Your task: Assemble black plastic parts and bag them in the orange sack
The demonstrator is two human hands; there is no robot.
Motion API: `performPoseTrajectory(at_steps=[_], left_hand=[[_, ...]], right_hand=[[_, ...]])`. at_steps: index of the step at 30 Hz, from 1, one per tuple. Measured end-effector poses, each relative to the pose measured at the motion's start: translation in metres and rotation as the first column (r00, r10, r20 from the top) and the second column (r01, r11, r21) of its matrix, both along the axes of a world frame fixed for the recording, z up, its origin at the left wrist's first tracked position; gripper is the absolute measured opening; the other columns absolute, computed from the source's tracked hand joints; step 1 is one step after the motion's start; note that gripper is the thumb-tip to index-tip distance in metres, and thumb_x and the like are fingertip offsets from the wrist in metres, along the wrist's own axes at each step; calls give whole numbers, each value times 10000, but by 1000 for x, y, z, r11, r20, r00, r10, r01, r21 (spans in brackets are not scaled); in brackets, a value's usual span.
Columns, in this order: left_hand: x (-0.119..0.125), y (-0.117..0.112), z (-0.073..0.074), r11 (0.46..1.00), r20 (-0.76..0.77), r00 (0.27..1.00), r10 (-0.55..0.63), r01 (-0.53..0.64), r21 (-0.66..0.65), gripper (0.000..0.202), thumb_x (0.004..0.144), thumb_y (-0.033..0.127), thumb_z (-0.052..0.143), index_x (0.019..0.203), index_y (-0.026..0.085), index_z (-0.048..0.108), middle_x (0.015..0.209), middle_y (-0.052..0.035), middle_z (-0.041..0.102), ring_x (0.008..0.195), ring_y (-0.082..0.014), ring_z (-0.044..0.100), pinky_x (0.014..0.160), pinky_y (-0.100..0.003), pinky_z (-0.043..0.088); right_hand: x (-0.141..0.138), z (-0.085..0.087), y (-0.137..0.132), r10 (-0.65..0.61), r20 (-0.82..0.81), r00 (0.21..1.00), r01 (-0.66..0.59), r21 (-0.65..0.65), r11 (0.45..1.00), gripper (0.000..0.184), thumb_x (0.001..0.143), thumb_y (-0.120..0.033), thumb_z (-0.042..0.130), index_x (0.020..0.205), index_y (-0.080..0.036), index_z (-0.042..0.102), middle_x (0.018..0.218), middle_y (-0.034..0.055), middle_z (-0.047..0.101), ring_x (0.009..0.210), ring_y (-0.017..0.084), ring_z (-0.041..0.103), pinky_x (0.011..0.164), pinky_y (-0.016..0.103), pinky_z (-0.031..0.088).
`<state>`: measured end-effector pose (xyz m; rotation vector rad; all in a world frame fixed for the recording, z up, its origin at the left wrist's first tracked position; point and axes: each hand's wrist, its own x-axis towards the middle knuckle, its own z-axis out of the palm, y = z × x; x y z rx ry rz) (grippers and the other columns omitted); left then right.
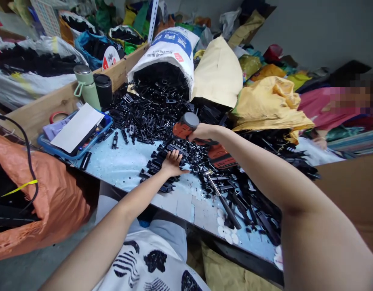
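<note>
My right hand is closed round the handle of an orange and black power screwdriver, held over a heap of small black plastic parts on the pale blue table. My left hand lies on a row of black parts near the table's middle, fingers spread flat over them. More black parts lie scattered to the right, with a hammer among them.
A white sack spills black parts at the back. A beige sack and a yellow sack sit right of it. A blue tray, green flask and black cup stand left. An orange bag hangs at the near left. Another person sits far right.
</note>
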<state>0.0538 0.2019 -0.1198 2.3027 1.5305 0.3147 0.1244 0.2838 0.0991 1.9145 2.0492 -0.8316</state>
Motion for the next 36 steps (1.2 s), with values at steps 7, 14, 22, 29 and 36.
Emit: performPoseTrajectory(at_steps=[7, 14, 22, 29, 36], left_hand=[[1, -2, -3, 1000, 40, 999, 11, -12, 22, 971, 746, 776, 295, 1429, 85, 257, 1531, -147, 138, 1416, -304, 37, 1148, -459, 19], [1, -1, -2, 1000, -1, 1000, -5, 5, 12, 988, 741, 784, 272, 1433, 79, 241, 1535, -151, 113, 1417, -295, 37, 1151, -453, 9], [0, 1, 0, 1000, -1, 1000, -7, 7, 0, 990, 720, 794, 284, 1419, 93, 278, 1532, -149, 135, 1415, -292, 58, 1150, -456, 20], [-1, 3, 4, 999, 5, 1000, -28, 28, -23, 1003, 724, 794, 283, 1423, 75, 276, 1530, -158, 132, 1416, -290, 51, 1153, -445, 14], [-17, -46, 18, 997, 33, 999, 2, 0, -77, 1029, 756, 795, 159, 1429, 19, 227, 1525, -184, 124, 1418, -293, 20, 1149, -479, 26]], right_hand=[[-18, -13, 39, 179, 172, 969, -163, -105, 981, 176, 641, -219, 696, 746, -85, 650, 557, 22, 581, 516, 139, 550, 513, 240, 448], [-20, -10, 41, 236, 146, 961, -217, -136, 967, 120, 647, -216, 706, 623, -147, 611, 505, 33, 555, 478, 146, 527, 446, 255, 434], [-32, -9, 13, 335, 122, 934, -319, -130, 939, 110, 597, -173, 663, 691, -131, 623, 529, 10, 558, 496, 132, 521, 426, 224, 389], [-44, -13, 7, 349, 185, 919, -327, -139, 935, 121, 611, -168, 663, 716, -113, 640, 582, 22, 577, 503, 122, 507, 451, 232, 382], [-42, 1, -31, 414, 188, 891, -405, -85, 910, 185, 619, -232, 675, 785, -152, 662, 615, 13, 592, 557, 145, 555, 481, 228, 398]])
